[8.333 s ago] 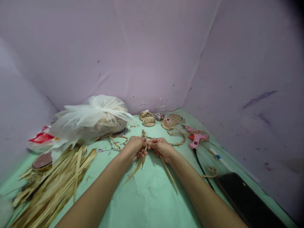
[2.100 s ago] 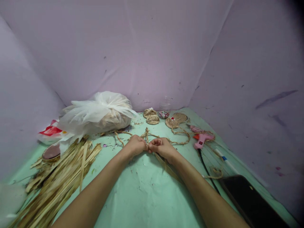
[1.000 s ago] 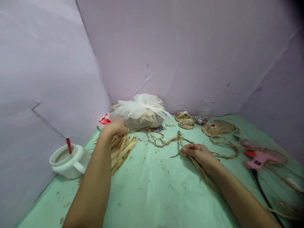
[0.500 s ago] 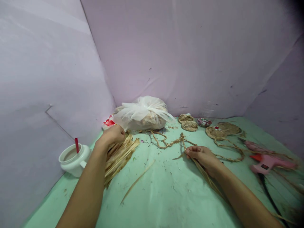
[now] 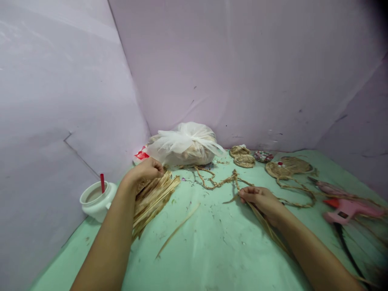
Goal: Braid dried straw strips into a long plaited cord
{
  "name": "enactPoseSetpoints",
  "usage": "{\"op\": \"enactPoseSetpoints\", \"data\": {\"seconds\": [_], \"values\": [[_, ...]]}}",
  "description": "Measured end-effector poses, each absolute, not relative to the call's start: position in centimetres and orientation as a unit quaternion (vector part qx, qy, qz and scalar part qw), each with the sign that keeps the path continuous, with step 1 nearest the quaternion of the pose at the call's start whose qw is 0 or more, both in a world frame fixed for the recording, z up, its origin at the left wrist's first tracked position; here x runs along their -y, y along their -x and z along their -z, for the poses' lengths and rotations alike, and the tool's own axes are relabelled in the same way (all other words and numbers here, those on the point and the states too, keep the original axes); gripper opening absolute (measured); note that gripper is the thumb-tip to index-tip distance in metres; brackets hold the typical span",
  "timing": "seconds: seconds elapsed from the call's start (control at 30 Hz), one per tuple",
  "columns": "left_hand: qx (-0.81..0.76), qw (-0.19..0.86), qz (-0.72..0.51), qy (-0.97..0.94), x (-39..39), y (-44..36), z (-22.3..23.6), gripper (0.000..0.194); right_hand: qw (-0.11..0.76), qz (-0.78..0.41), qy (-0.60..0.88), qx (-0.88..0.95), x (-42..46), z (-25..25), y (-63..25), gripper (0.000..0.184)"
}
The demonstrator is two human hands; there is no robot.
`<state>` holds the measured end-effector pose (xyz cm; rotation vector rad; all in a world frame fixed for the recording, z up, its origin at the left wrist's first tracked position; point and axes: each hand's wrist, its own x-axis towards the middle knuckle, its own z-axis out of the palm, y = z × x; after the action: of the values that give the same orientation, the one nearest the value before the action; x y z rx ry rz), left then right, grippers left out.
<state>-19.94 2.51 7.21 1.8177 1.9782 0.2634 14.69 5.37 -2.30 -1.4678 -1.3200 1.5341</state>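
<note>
My left hand [image 5: 144,171] is curled over the far end of a pile of dried straw strips [image 5: 154,195], fingers closed among the strips. My right hand [image 5: 261,199] rests on the green table [image 5: 212,250], pinching the end of a braided straw cord [image 5: 216,181]; loose strands trail back under my wrist. One single strip [image 5: 177,230] lies loose on the table between my arms.
A tied white plastic bag [image 5: 184,143] sits at the back by the lilac wall. Small woven straw discs [image 5: 242,157], a bead dish [image 5: 263,155] and flat woven rounds [image 5: 287,166] lie behind. A pink glue gun [image 5: 348,208] lies at right; a white pot with a red stick [image 5: 96,196] stands at left.
My left hand let go of the braid, reached left to the straw pile and closed on strips there. A single strip came to lie on the table. My right hand kept hold of the braid.
</note>
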Motion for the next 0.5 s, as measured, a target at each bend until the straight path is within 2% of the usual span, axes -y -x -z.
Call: {"op": "enactPoseSetpoints", "data": {"seconds": [0.2, 0.3, 0.4, 0.5], "values": [[-0.798, 0.156, 0.020, -0.581, -2.9, 17.6, -5.8, 0.019, 0.303, -0.584, 0.557, 0.507, -5.1, 1.8, -14.5, 0.017], [-0.804, 0.154, 0.021, -0.574, -2.7, 17.0, -6.2, 0.015, 0.299, -0.585, 0.560, 0.504, -4.9, 1.2, -14.4, 0.017], [-0.726, 0.273, -0.124, -0.619, -1.7, 17.2, -8.3, 0.013, 0.300, -0.604, 0.559, 0.483, -4.8, 0.9, -14.5, 0.018], [-0.628, 0.395, -0.287, -0.606, -0.4, 17.0, -10.4, 0.023, 0.299, -0.640, 0.549, 0.448, -4.8, 0.8, -14.7, 0.020]]}}
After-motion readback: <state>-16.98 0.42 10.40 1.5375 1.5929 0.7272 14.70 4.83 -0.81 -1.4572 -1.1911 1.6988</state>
